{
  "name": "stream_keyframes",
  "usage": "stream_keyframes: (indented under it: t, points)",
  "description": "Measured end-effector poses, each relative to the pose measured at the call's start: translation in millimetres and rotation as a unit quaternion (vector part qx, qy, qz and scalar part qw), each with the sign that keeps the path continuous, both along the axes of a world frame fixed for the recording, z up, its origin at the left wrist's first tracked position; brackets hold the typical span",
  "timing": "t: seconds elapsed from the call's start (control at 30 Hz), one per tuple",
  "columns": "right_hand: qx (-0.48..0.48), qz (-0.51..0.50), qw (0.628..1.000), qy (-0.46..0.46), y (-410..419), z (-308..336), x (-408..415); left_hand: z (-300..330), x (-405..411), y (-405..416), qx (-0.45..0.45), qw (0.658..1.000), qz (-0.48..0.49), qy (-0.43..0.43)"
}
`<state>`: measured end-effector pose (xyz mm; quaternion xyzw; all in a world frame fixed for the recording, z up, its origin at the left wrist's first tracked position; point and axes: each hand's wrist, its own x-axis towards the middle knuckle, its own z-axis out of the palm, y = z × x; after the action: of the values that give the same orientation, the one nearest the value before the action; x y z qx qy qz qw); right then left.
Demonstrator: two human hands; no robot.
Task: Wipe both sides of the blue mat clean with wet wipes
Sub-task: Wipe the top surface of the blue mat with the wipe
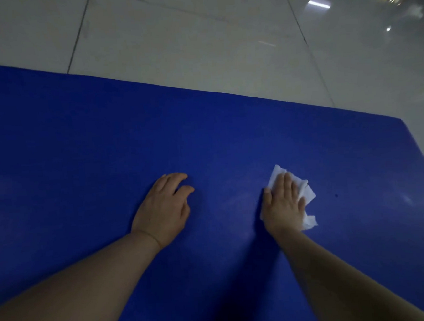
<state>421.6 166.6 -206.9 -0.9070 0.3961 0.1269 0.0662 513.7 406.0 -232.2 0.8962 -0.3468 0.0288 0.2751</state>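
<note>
The blue mat [105, 142] lies flat on the floor and fills most of the view. Its far edge runs diagonally from the upper left to a corner at the right. My right hand [284, 203] presses flat on a crumpled white wet wipe [308, 194] on the mat's right part, and the wipe sticks out beyond the fingers and to the right of the palm. My left hand [163, 210] rests on the bare mat a little to the left, fingers spread and slightly curled, holding nothing.
Pale glossy floor tiles [198, 37] with dark grout lines lie beyond the mat's far edge. A small dark speck [336, 195] sits on the mat to the right of the wipe. Bright reflections show at the top right.
</note>
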Motion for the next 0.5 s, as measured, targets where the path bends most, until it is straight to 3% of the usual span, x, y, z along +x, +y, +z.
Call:
stream_keyframes:
  t: [0.07,0.2,0.23,0.3,0.37,0.43,0.5]
  points:
    - [-0.022,0.025,0.999,-0.006,22.0,-0.2,1.3,0.0,0.1,-0.4,-0.006,1.000,0.003,-0.002]
    - [-0.007,0.300,0.950,-0.082,93.6,-7.9,-18.8,2.5,-1.0,-0.9,-0.004,1.000,0.004,0.005]
    - [0.000,0.326,0.942,-0.077,91.1,-7.5,-25.3,3.2,-0.6,-0.8,-0.002,1.000,0.005,0.008]
    - [-0.012,0.273,0.959,-0.076,59.9,-9.4,-31.8,3.0,-0.5,-0.6,0.002,1.000,0.002,0.014]
    - [-0.044,0.141,0.987,-0.063,19.4,-9.7,-35.1,2.4,-1.2,-0.3,0.008,1.000,-0.001,0.012]
    - [-0.009,0.039,0.999,-0.012,2.2,-7.4,-34.6,1.8,-0.5,-0.7,0.011,1.000,-0.001,0.010]
    - [-0.020,0.068,0.997,-0.018,27.5,-5.8,-30.2,2.2,-0.6,-0.4,0.012,1.000,0.001,0.015]
